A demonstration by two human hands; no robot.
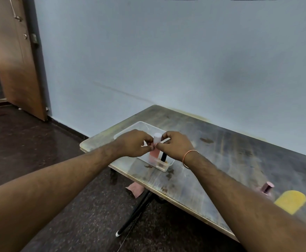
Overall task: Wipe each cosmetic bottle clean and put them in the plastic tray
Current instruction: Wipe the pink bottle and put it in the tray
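Note:
A clear plastic tray (141, 125) sits near the left end of a worn wooden table (212, 151). Inside it a pink bottle with a white cap (156, 140) stands upright, and a black item (164, 156) leans beside it. My left hand (133, 143) and my right hand (175, 144) meet over the tray, and both pinch the pink bottle just below its cap. A dark pink bottle with a shiny cap (266, 187) stands at the right of the table, next to a yellow cloth (291, 200).
A pink cloth (135, 188) lies on the dark floor under the table's front edge, beside a black table leg (135, 211). A pale blue wall runs behind the table. A wooden door (16, 57) stands open at the far left.

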